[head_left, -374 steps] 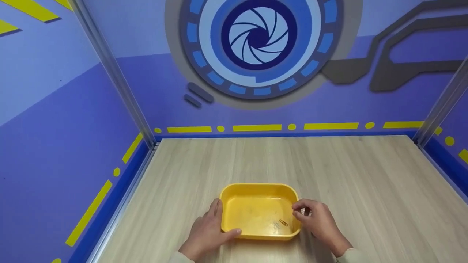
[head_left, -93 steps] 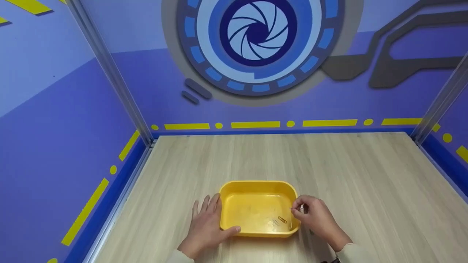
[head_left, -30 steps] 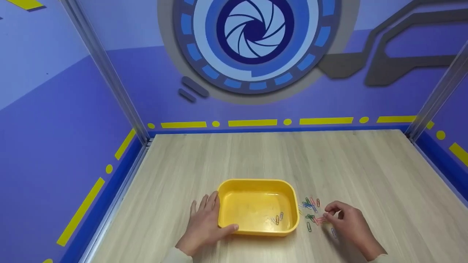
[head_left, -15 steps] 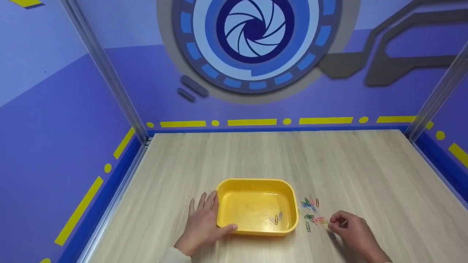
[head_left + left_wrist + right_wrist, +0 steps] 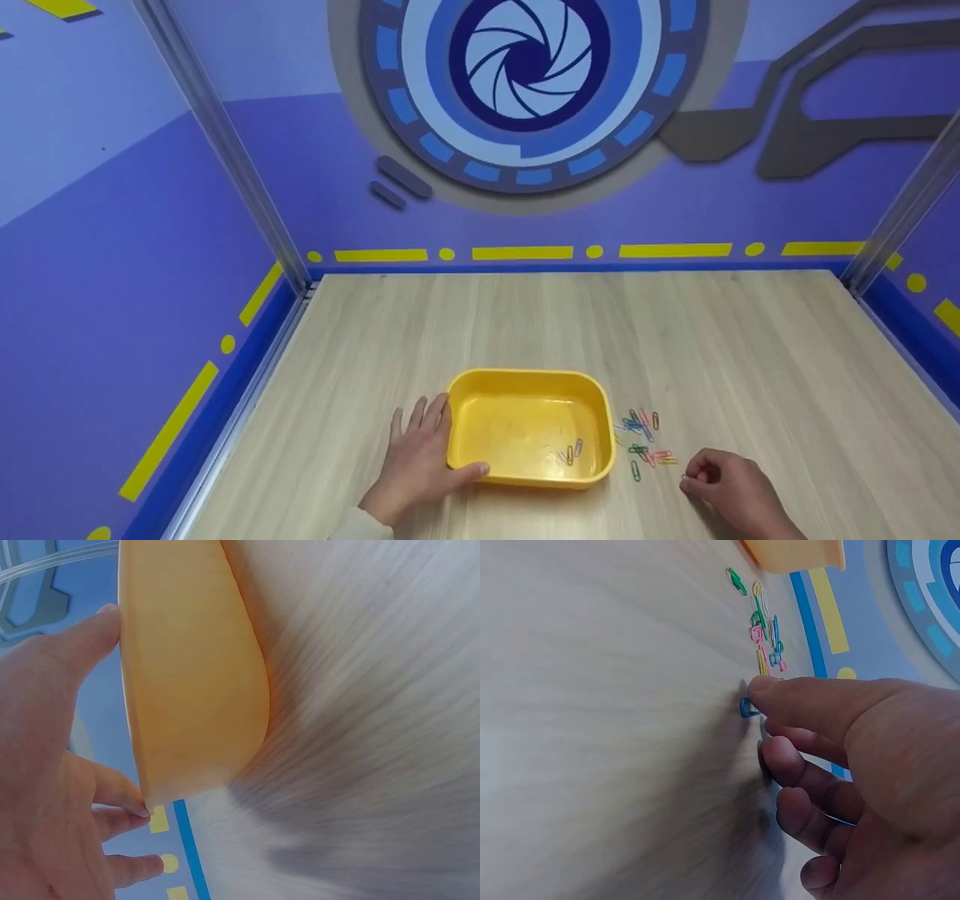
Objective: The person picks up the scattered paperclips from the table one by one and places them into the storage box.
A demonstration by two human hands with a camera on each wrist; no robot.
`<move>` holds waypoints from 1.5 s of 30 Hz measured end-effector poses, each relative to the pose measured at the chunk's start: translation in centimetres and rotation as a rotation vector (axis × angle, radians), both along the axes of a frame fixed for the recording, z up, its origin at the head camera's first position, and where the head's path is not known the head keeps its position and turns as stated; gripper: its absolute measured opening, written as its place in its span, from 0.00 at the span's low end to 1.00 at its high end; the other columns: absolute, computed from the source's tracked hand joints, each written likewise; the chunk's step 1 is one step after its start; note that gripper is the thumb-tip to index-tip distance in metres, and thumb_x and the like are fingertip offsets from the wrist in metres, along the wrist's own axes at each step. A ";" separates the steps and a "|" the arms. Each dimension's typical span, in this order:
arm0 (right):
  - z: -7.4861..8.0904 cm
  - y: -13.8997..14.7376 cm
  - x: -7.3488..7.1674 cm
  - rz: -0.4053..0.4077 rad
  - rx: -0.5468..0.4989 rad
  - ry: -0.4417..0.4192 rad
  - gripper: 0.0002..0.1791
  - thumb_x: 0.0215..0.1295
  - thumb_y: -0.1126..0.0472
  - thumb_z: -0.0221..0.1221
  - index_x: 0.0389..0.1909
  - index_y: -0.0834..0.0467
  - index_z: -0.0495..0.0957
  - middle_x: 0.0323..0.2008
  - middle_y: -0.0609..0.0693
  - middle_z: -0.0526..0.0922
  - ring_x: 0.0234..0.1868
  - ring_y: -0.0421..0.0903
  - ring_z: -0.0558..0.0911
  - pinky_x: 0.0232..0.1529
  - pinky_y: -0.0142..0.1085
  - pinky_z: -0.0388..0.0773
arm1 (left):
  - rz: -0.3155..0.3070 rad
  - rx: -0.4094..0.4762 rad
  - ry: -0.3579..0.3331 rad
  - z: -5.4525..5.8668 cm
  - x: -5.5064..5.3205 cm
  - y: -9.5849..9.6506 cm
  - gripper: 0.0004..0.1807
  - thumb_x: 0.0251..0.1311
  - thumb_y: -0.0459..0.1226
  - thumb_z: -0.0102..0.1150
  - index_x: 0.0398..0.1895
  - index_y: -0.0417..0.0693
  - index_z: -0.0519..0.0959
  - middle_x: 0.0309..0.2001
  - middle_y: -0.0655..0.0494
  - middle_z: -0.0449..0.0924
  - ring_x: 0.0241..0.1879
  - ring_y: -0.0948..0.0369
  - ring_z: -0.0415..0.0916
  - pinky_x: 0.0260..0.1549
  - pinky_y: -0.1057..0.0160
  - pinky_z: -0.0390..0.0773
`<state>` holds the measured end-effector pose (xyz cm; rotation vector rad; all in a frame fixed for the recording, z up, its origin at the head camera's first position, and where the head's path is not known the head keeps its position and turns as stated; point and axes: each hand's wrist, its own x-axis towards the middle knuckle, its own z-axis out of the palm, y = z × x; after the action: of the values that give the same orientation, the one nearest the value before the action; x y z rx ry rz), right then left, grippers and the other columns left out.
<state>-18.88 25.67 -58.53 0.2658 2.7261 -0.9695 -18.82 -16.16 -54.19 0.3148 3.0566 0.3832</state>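
Blue paper clip (image 5: 745, 707) at the tips of the right hand (image 5: 733, 487), pinched between thumb and forefinger with the other fingers curled in behind. It sits close over the table, to the right of the loose pile; whether it is clear of the surface cannot be told.

Nearest to that hand in the pile is a yellow paper clip (image 5: 667, 461); a green paper clip (image 5: 636, 470) lies at the near edge and a dark red paper clip (image 5: 655, 420) at the far edge, with pink, green and blue ones tangled between. The pile lies just beside the right wall of a yellow plastic tray (image 5: 510, 435), which holds a few paper clips (image 5: 569, 454) near its near right corner.

The left hand (image 5: 420, 465) is spread against the tray's left end, thumb on the near rim. Light, steady contact there should keep the tray from sliding. For the pinch, gripping the wire squarely and lifting straight up would likely avoid snagging the neighbours.

No brand, label or writing can be read; the wall (image 5: 300, 165) bears only printed graphics.
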 end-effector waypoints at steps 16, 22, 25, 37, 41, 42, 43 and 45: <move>0.3 -1.0 -0.1 0.034 0.024 -0.014 0.05 0.50 0.66 0.62 0.22 0.55 0.76 0.20 0.46 0.74 0.24 0.41 0.71 0.22 0.31 0.64 | 0.002 0.020 -0.023 0.2 -0.1 0.2 0.62 0.38 0.76 0.45 0.70 0.43 0.50 0.71 0.49 0.50 0.70 0.45 0.46 0.63 0.35 0.37; 0.4 -1.1 -0.3 0.037 0.016 0.010 0.06 0.48 0.68 0.62 0.21 0.55 0.75 0.22 0.47 0.73 0.24 0.42 0.71 0.20 0.31 0.65 | -0.009 0.022 0.012 0.2 -0.2 0.1 0.63 0.37 0.78 0.41 0.69 0.42 0.52 0.70 0.49 0.51 0.69 0.45 0.47 0.62 0.35 0.39; 0.3 -1.1 -0.3 0.047 0.018 0.013 0.06 0.47 0.68 0.62 0.21 0.55 0.75 0.24 0.47 0.73 0.26 0.43 0.71 0.22 0.32 0.65 | -0.008 0.022 0.008 0.2 -0.2 0.0 0.62 0.38 0.77 0.42 0.69 0.42 0.52 0.70 0.49 0.51 0.69 0.45 0.47 0.63 0.35 0.38; -0.1 -0.7 0.1 0.012 -0.052 -0.036 0.06 0.48 0.69 0.60 0.25 0.56 0.74 0.22 0.47 0.74 0.25 0.42 0.72 0.21 0.31 0.67 | -0.013 -0.005 -0.010 0.3 -0.2 0.3 0.61 0.39 0.76 0.44 0.69 0.43 0.52 0.70 0.49 0.51 0.69 0.44 0.48 0.62 0.34 0.39; -0.3 -0.9 0.1 -0.001 -0.067 -0.021 0.06 0.49 0.68 0.61 0.27 0.57 0.74 0.23 0.46 0.75 0.27 0.41 0.72 0.23 0.31 0.66 | -0.014 -0.003 -0.015 0.3 -0.2 0.2 0.60 0.40 0.75 0.46 0.70 0.43 0.51 0.70 0.49 0.51 0.69 0.44 0.48 0.62 0.34 0.39; -0.3 -1.0 0.0 -0.004 -0.069 -0.011 0.06 0.49 0.68 0.61 0.27 0.56 0.75 0.23 0.46 0.75 0.27 0.41 0.72 0.23 0.30 0.66 | -0.014 -0.005 -0.014 0.3 -0.2 0.2 0.61 0.40 0.75 0.45 0.70 0.43 0.51 0.70 0.49 0.51 0.69 0.44 0.48 0.62 0.34 0.39; -0.4 -1.2 0.0 -0.005 -0.070 0.001 0.06 0.49 0.68 0.61 0.27 0.56 0.75 0.23 0.46 0.75 0.28 0.41 0.72 0.24 0.30 0.66 | -0.013 -0.006 -0.012 0.3 -0.2 0.2 0.61 0.40 0.75 0.45 0.70 0.43 0.51 0.70 0.49 0.51 0.69 0.44 0.48 0.62 0.34 0.39; -0.4 -1.5 0.0 -0.004 -0.070 0.025 0.06 0.49 0.67 0.62 0.26 0.56 0.75 0.23 0.45 0.75 0.28 0.40 0.72 0.24 0.29 0.66 | -0.014 -0.002 0.002 0.3 -0.1 0.2 0.60 0.40 0.75 0.46 0.69 0.42 0.52 0.70 0.48 0.51 0.68 0.44 0.49 0.62 0.34 0.40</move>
<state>-18.90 24.18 -58.96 0.2475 2.7089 -1.0739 -18.93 -15.98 -53.84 0.3367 3.0545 0.3788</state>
